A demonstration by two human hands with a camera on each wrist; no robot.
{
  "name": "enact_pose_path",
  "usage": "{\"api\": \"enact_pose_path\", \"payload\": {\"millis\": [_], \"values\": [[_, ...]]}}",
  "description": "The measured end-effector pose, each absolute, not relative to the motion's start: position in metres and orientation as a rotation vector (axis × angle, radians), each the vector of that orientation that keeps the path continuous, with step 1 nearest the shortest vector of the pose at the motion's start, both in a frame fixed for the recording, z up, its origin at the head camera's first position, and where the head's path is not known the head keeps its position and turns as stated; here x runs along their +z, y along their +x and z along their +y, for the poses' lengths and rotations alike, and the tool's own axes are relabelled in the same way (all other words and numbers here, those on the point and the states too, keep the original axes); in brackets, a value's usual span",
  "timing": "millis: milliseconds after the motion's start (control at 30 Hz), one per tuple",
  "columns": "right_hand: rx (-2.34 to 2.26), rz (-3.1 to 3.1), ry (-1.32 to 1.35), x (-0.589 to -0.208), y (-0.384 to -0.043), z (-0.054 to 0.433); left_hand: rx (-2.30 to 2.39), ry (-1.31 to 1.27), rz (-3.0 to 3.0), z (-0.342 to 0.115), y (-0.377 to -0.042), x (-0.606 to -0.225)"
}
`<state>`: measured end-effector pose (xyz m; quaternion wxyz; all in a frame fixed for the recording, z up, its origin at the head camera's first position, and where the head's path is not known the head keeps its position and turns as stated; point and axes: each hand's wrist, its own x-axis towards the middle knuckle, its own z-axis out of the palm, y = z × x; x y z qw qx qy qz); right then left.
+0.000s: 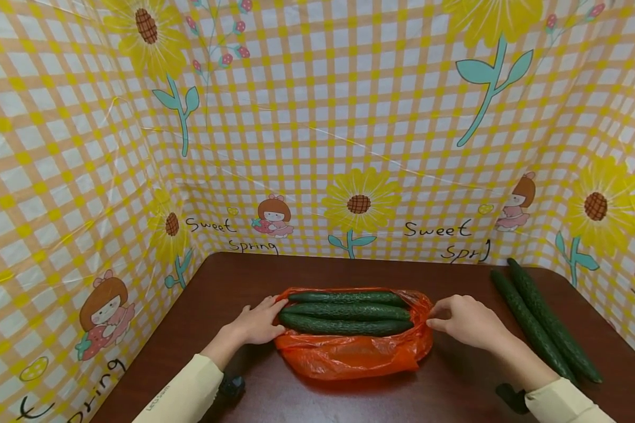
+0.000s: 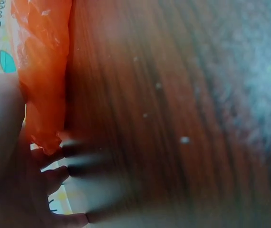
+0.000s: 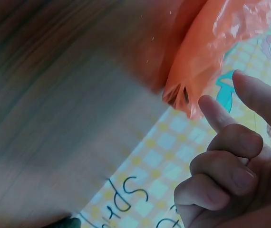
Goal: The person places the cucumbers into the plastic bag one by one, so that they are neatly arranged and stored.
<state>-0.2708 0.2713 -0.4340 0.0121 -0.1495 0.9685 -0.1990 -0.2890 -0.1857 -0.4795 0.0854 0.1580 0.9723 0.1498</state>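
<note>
An orange-red plastic bag (image 1: 344, 355) lies on the table with its mouth spread around three long green cucumbers (image 1: 344, 325), set side by side. My left hand (image 1: 254, 323) rests against the bag's left end, fingers spread apart; the left wrist view shows the crinkled bag (image 2: 45, 71) between thumb and fingers. At the opposite end is my right hand (image 1: 471, 320), thumb and index finger stretched toward the bag's edge. In the right wrist view a gap separates thumb from index finger, the index fingertip (image 3: 209, 104) is right beside the plastic, and the other fingers curl inward.
Two more cucumbers (image 1: 547, 320) lie slantwise on the right of the dark brown table (image 1: 233, 270), next to my right forearm. A checked cloth (image 1: 307, 141) with sunflowers stands as walls behind and on both sides. Dark wrist devices (image 1: 231, 388) hang under both sleeves.
</note>
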Motion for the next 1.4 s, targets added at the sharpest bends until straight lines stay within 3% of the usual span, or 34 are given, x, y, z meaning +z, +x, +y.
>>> {"api": "enact_pose_path", "payload": {"millis": [733, 1400], "values": [[-0.917, 2.933, -0.342, -0.433, -0.248, 0.342, 0.474, 0.488, 2.861, -0.191, -0.288, -0.478], [-1.005, 2.923, 0.007, -0.444, -0.234, 0.398, 0.489, 0.513, 2.878, -0.189, -0.289, -0.478]]}}
